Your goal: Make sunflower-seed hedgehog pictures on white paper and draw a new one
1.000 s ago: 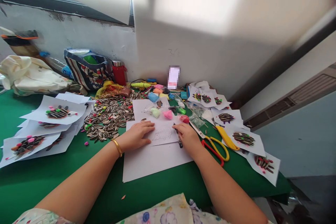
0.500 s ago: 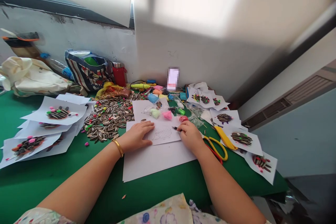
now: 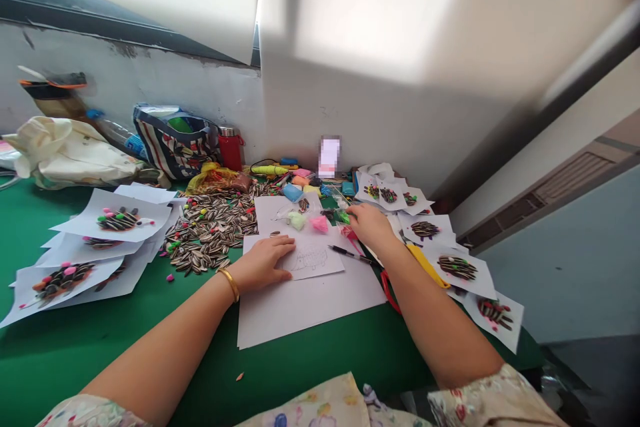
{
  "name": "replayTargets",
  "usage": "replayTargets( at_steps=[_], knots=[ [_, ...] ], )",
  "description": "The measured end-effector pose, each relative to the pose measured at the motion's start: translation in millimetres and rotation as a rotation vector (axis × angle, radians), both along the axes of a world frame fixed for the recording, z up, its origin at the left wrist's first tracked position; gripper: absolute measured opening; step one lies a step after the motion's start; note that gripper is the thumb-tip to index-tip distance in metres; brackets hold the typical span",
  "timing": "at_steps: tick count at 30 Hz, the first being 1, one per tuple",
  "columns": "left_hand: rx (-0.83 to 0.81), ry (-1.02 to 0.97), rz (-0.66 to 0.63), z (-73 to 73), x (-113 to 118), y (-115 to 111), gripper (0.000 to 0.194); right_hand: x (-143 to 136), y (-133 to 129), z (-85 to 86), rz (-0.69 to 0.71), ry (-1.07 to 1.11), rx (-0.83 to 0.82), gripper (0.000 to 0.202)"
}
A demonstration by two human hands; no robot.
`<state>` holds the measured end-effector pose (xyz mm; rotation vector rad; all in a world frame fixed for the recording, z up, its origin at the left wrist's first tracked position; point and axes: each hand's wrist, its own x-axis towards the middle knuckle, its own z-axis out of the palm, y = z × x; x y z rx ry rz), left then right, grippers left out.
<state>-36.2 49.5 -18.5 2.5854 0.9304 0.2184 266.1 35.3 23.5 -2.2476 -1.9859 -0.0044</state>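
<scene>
My left hand (image 3: 263, 261) lies flat on a small white sheet with a pencil drawing (image 3: 313, 258), pressing its left side down; a gold bangle sits on that wrist. My right hand (image 3: 370, 223) has reached forward to the small bags of coloured clay, its fingertips at a green clay bag (image 3: 343, 215), beside a pink one (image 3: 320, 223). Whether it grips the bag I cannot tell. A black pen (image 3: 351, 253) lies loose on the paper below that hand. A larger white sheet (image 3: 305, 303) lies under the drawing.
A heap of striped sunflower seeds (image 3: 210, 230) spreads left of the paper. Finished seed pictures on white sheets lie at the left (image 3: 113, 220) and right (image 3: 457, 267). Yellow-handled scissors (image 3: 427, 265) lie under my right forearm. Bags, a red flask (image 3: 231, 148) and clay blocks line the wall.
My right hand put the pen down on the paper and moved forward to the clay bags. My left hand stayed on the drawing. The view shifted slightly.
</scene>
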Motion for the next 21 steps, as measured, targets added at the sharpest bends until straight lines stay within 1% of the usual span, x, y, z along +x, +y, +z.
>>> replayTargets(
  at_steps=[3, 6, 9, 11, 14, 17, 18, 19, 21],
  knots=[
    [0.004, 0.009, -0.006, -0.2, 0, 0, 0.066, -1, 40, 3.3, -0.083, -0.028, -0.049, 0.036],
    [0.006, 0.009, -0.003, -0.7, -1, 0, 0.067, -5, 72, -2.8, -0.171, -0.037, -0.121, 0.041],
    [0.007, -0.005, -0.008, -1.0, -2, 0, 0.067, -7, 89, -6.5, -0.237, -0.024, -0.17, 0.039],
    [0.003, -0.016, -0.009, -1.0, -2, 0, 0.067, -7, 91, -4.0, -0.257, -0.014, -0.158, 0.036],
    [-0.001, -0.035, -0.006, -0.7, -3, -1, 0.066, -7, 80, 5.0, -0.249, -0.006, -0.066, 0.033],
    [0.009, -0.063, 0.0, 0.2, -3, -1, 0.062, -14, 53, 11.4, -0.204, 0.006, 0.057, 0.038],
    [0.016, -0.081, 0.008, 1.0, -3, -2, 0.06, -18, 40, 11.5, -0.165, 0.024, 0.101, 0.038],
    [0.021, -0.109, 0.019, 2.1, -2, -2, 0.058, -23, 27, 10.5, -0.086, 0.096, 0.191, 0.036],
    [0.008, -0.223, 0.059, 6.0, 1, -4, 0.052, -35, 1, 5.8, 0.07, 0.276, 0.278, 0.03]
  ],
)
